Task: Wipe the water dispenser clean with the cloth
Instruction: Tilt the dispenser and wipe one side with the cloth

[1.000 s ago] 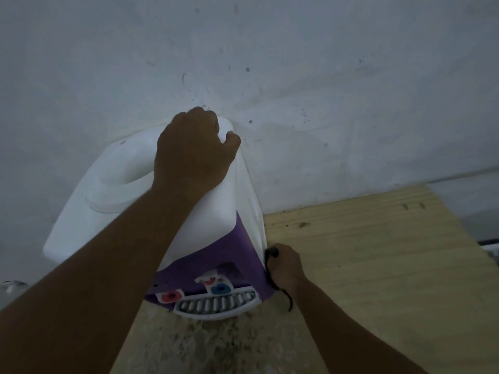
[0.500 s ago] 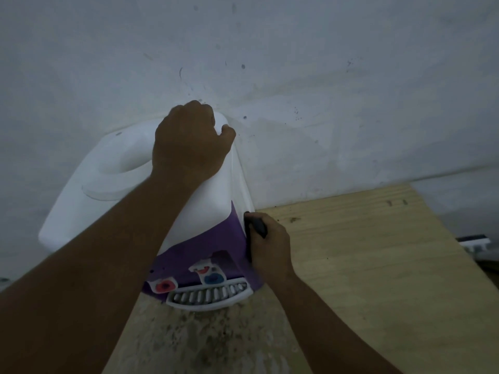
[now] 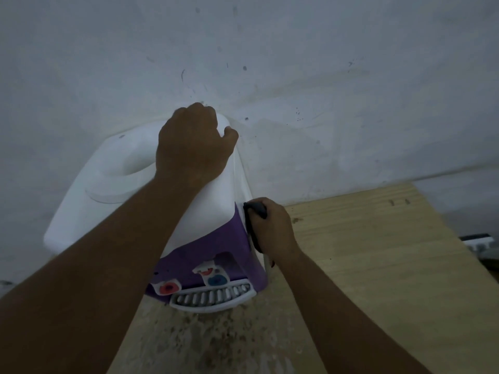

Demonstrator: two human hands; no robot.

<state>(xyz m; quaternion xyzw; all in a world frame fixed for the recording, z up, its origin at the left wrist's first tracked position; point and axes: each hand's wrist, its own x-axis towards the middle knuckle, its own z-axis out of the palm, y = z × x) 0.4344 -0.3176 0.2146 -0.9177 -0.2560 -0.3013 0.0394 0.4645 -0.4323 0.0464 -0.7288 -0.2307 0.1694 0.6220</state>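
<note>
Water dispenser (image 3: 113,190), white on top with a purple front panel, stands on a wooden tabletop (image 3: 378,265) right up against a scuffed grey wall (image 3: 297,63). The person's left hand (image 3: 193,143) clamps over its far top corner, fingers curled down behind the edge and thumb hooked round the right side. Below that grip, the right hand (image 3: 272,230) is closed around a dark cloth (image 3: 255,211), pressing it flat against the dispenser's right side just where white meets purple. Left of and beneath the cloth hand sit a red tap (image 3: 168,288) and a blue tap (image 3: 216,279) above a white slotted drip tray (image 3: 213,298). Nearer than the tray, the tabletop looks stained and speckled.
</note>
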